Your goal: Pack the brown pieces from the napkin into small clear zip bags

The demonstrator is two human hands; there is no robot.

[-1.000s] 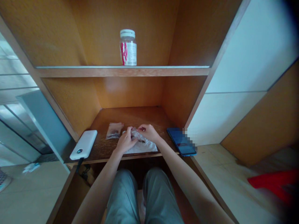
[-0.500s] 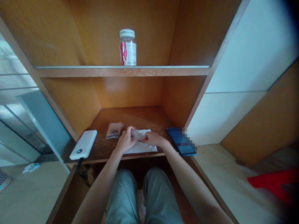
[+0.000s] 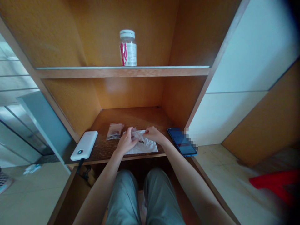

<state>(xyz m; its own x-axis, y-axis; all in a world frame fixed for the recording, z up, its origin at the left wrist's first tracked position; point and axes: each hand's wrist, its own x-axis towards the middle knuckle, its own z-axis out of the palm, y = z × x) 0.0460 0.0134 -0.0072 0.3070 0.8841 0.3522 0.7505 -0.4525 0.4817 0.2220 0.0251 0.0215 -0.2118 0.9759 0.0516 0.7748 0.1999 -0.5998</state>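
Observation:
My left hand (image 3: 126, 142) is closed on a small clear plastic bag (image 3: 136, 134), held over a white tissue (image 3: 150, 147) on the brown shelf board. At the bag's right edge is my right hand (image 3: 153, 134), its fingers pinched together; what they hold, if anything, is too small to make out. Small dark pieces (image 3: 141, 141) show between the hands, by the lower part of the bag. Left of my left hand lies another clear zip bag (image 3: 114, 131) with thin dark items inside.
A white power bank (image 3: 84, 145) with a black cable lies at the left edge of the board. On the right rests a dark phone (image 3: 182, 142). A white-capped bottle (image 3: 128, 48) stands on the upper shelf (image 3: 164, 72). Something red (image 3: 274, 181) is on the floor at right.
My right hand has lifted slightly up and away from the left hand, uncovering more of the dark pieces and the tissue. My left hand has stayed in place with the bag.

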